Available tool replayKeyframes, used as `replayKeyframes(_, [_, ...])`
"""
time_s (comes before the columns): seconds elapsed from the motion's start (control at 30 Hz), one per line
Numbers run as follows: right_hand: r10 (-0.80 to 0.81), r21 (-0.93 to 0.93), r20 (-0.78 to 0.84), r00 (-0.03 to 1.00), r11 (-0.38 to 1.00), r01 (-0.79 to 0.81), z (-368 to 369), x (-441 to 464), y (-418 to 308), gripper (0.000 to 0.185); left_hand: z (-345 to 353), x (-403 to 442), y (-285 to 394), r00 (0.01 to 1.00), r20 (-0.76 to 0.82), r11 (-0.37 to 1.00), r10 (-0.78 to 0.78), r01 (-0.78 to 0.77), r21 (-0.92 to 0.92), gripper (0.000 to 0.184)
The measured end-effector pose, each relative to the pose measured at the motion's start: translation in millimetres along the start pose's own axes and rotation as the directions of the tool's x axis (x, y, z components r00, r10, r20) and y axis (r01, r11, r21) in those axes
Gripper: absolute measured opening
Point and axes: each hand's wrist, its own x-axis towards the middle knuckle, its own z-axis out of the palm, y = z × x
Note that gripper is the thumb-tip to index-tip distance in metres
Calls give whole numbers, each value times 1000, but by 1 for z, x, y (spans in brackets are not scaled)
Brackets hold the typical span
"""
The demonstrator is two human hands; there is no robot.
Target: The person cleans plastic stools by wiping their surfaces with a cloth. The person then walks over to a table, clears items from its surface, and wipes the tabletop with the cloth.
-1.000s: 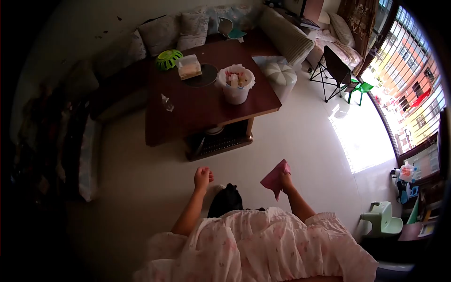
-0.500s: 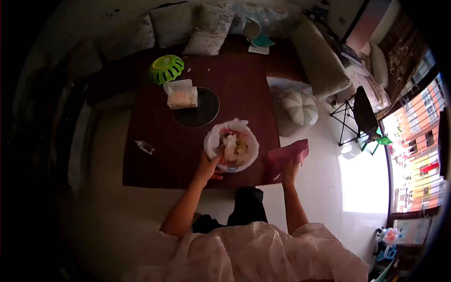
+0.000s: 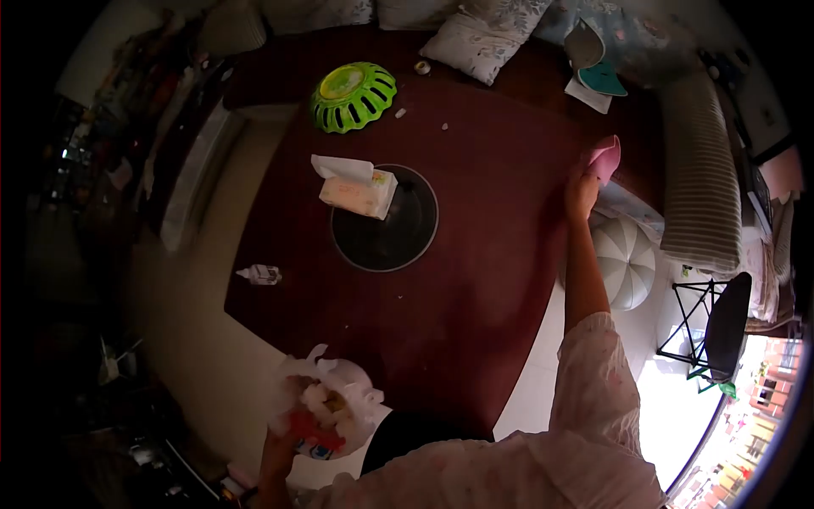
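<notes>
My left hand (image 3: 278, 450), low in the view, grips the side of a small waste bin (image 3: 360, 394) lined with a white plastic bag. Crumpled tissues and red and yellowish scraps fill it, and it is off the near edge of the dark red table (image 3: 483, 263). A pink cloth (image 3: 605, 158) is held in my right hand (image 3: 582, 197), which reaches out to the table's right edge. Small light crumbs lie on the tabletop. The left fingers are partly hidden behind the bin.
A tissue pack (image 3: 360, 193) sits on a round black turntable (image 3: 381, 246). Behind it is a green slotted basket (image 3: 352, 97), upside down. A small white bottle (image 3: 263, 275) lies near the left edge. A round striped stool (image 3: 626, 263) and a folding chair (image 3: 725, 327) stand at the right.
The bin has gone from the tabletop to the lower left, off the table, in my left hand. My right hand has carried the cloth forward along the right edge. The view has turned.
</notes>
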Motion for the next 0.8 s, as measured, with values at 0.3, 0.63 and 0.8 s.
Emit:
replayKeyframes(0.3, [-597, -144, 292, 748, 745, 651, 92, -47, 15, 33, -84, -16, -217, 939, -244, 915, -243, 138, -378, 44])
replayKeyframes(0.63, [-742, 325, 368, 560, 667, 670, 36, -350, -90, 44, -4, 120, -179, 984, 1, 978, -180, 179, -111, 61])
replayKeyframes(0.8, [-654, 488, 579, 487, 756, 436, 19, -484, -115, 50, -7, 171, -177, 995, 44, 996, -89, 87, 36, 65])
